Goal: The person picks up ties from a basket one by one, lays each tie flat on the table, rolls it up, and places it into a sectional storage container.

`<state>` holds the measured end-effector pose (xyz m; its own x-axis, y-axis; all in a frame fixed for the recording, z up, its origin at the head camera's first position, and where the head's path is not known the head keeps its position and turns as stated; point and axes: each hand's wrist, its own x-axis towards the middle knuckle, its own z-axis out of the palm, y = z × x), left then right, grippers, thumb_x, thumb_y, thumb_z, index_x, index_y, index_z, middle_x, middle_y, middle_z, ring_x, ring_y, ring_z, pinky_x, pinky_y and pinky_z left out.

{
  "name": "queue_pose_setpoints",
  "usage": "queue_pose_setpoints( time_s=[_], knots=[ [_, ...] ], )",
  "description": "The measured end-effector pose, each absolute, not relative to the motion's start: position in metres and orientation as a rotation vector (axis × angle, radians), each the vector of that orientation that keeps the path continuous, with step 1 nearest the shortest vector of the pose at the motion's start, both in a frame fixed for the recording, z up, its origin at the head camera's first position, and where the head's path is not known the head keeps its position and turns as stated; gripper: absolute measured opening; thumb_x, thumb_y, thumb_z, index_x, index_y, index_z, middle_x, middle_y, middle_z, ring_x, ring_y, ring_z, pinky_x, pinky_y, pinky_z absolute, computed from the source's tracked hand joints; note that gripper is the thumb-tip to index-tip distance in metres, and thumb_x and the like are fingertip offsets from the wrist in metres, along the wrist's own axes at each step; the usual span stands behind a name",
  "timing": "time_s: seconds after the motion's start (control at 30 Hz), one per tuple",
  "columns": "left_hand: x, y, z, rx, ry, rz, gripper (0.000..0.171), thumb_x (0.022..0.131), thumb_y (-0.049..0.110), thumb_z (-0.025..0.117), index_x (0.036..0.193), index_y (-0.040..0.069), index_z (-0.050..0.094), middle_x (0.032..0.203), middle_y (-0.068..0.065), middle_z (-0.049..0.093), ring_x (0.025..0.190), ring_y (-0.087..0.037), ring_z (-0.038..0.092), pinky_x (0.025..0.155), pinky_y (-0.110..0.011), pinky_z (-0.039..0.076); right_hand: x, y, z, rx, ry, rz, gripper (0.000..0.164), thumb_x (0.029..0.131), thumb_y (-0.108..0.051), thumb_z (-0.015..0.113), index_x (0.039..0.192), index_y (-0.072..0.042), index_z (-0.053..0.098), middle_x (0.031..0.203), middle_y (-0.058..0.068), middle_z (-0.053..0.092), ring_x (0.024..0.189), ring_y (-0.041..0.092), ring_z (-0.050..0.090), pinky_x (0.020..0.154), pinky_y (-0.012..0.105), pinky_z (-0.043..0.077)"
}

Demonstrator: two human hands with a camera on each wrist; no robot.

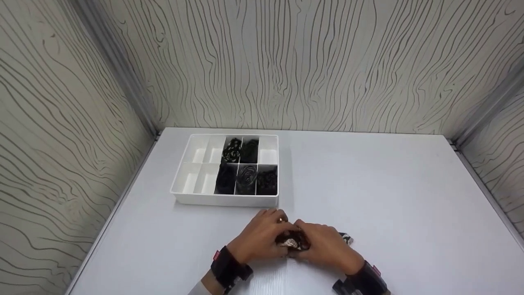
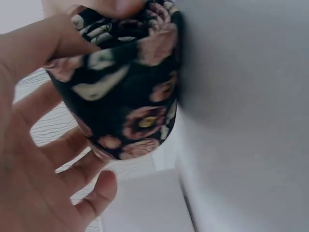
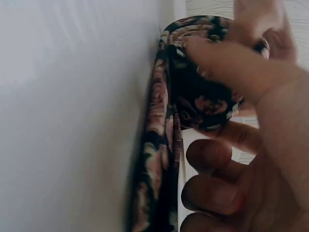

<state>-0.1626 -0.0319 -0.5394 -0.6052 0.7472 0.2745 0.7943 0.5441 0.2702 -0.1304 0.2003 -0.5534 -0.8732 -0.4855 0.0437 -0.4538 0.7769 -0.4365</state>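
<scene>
A dark floral necktie with pink and cream flowers, partly wound into a roll (image 1: 291, 242), sits on the table between both hands. My left hand (image 1: 262, 234) grips the roll from the left; in the left wrist view its thumb and fingers are around the coiled necktie (image 2: 120, 96). From the right, my right hand (image 1: 327, 246) holds the same roll, its thumb across the coil in the right wrist view. The unrolled tail (image 3: 157, 130) runs along the table below the right hand, and its end (image 1: 347, 237) shows beyond that hand in the head view.
A white divided box (image 1: 227, 200) stands behind the hands, to the left. Several compartments on its right side hold dark fabric rolls (image 1: 246, 179), some patterned. The white table (image 1: 368, 184) meets wood-grain patterned walls (image 1: 266, 65) at the back and sides.
</scene>
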Motion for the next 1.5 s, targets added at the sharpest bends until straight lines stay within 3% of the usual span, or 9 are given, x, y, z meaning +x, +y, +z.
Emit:
queue_pose_setpoints(
  time_s=[0.17, 0.3, 0.5, 0.63, 0.87, 1.0, 1.1, 1.27, 1.5],
  knots=[
    [-0.162, -0.03, -0.54, -1.368, -2.662, -0.512, 0.042, 0.078, 0.052, 0.089, 0.115, 0.033, 0.08, 0.101, 0.012, 0.065, 0.092, -0.007, 0.053, 0.087, -0.024, 0.044, -0.129, 0.201, -0.551, -0.769, 2.873, -0.698, 0.06, 0.08, -0.066, 0.083, 0.118, -0.026, 0.059, 0.096, -0.01, 0.072, 0.081, 0.01, 0.066, 0.067, 0.031, 0.052],
    [-0.161, -0.03, -0.541, -1.346, -2.661, -0.483, 0.049, 0.081, 0.058, 0.086, 0.121, 0.032, 0.074, 0.108, 0.01, 0.065, 0.1, -0.009, 0.055, 0.092, -0.027, 0.047, -0.13, 0.201, -0.549, -0.74, 2.892, -0.684, 0.052, 0.082, -0.061, 0.083, 0.112, -0.023, 0.063, 0.093, -0.01, 0.069, 0.079, 0.01, 0.063, 0.067, 0.029, 0.051],
    [-0.161, -0.029, -0.539, -1.348, -2.627, -0.525, 0.042, 0.075, 0.046, 0.093, 0.112, 0.034, 0.077, 0.106, 0.01, 0.065, 0.097, -0.009, 0.055, 0.091, -0.026, 0.047, -0.131, 0.206, -0.548, -0.735, 2.845, -0.742, 0.053, 0.077, -0.055, 0.089, 0.111, -0.027, 0.06, 0.086, -0.016, 0.058, 0.074, 0.001, 0.051, 0.063, 0.024, 0.042],
    [-0.16, -0.029, -0.54, -1.38, -2.592, -0.578, 0.048, 0.075, 0.043, 0.093, 0.119, 0.034, 0.076, 0.107, 0.009, 0.064, 0.095, -0.008, 0.055, 0.09, -0.024, 0.048, -0.13, 0.208, -0.549, -0.765, 2.895, -0.726, 0.057, 0.073, -0.051, 0.093, 0.109, -0.026, 0.057, 0.089, -0.016, 0.061, 0.077, 0.002, 0.057, 0.064, 0.025, 0.046],
    [-0.157, -0.029, -0.539, -1.39, -2.608, -0.603, 0.056, 0.079, 0.054, 0.089, 0.129, 0.035, 0.071, 0.108, 0.01, 0.063, 0.094, -0.005, 0.058, 0.091, -0.025, 0.047, -0.125, 0.209, -0.549, -0.758, 2.906, -0.678, 0.067, 0.078, -0.052, 0.09, 0.13, -0.021, 0.062, 0.112, -0.005, 0.075, 0.098, 0.018, 0.072, 0.08, 0.041, 0.06],
    [-0.156, -0.028, -0.54, -1.393, -2.606, -0.585, 0.056, 0.08, 0.053, 0.089, 0.13, 0.034, 0.07, 0.11, 0.009, 0.064, 0.097, -0.006, 0.059, 0.092, -0.026, 0.047, -0.124, 0.209, -0.55, -0.753, 2.943, -0.652, 0.07, 0.078, -0.056, 0.089, 0.132, -0.022, 0.062, 0.114, -0.007, 0.072, 0.1, 0.018, 0.072, 0.083, 0.042, 0.061],
    [-0.156, -0.028, -0.54, -1.383, -2.595, -0.526, 0.049, 0.079, 0.05, 0.089, 0.124, 0.036, 0.074, 0.108, 0.01, 0.064, 0.096, -0.008, 0.057, 0.09, -0.026, 0.046, -0.124, 0.208, -0.551, -0.766, 2.957, -0.651, 0.063, 0.078, -0.053, 0.09, 0.127, -0.025, 0.061, 0.107, -0.011, 0.067, 0.093, 0.012, 0.069, 0.078, 0.036, 0.059],
    [-0.154, -0.028, -0.54, -1.375, -2.615, -0.542, 0.057, 0.079, 0.053, 0.089, 0.13, 0.034, 0.07, 0.115, 0.009, 0.063, 0.103, -0.009, 0.057, 0.096, -0.029, 0.049, -0.122, 0.209, -0.553, -0.761, 2.981, -0.65, 0.065, 0.079, -0.051, 0.09, 0.129, -0.021, 0.061, 0.111, -0.008, 0.071, 0.096, 0.017, 0.072, 0.08, 0.039, 0.061],
    [-0.152, -0.025, -0.541, -1.364, -2.587, -0.499, 0.054, 0.077, 0.053, 0.09, 0.124, 0.032, 0.074, 0.111, 0.008, 0.063, 0.102, -0.009, 0.054, 0.091, -0.026, 0.049, -0.12, 0.208, -0.554, -0.815, 2.972, -0.693, 0.061, 0.08, -0.051, 0.088, 0.127, -0.021, 0.062, 0.111, -0.005, 0.076, 0.097, 0.019, 0.074, 0.081, 0.04, 0.061]
  ],
)
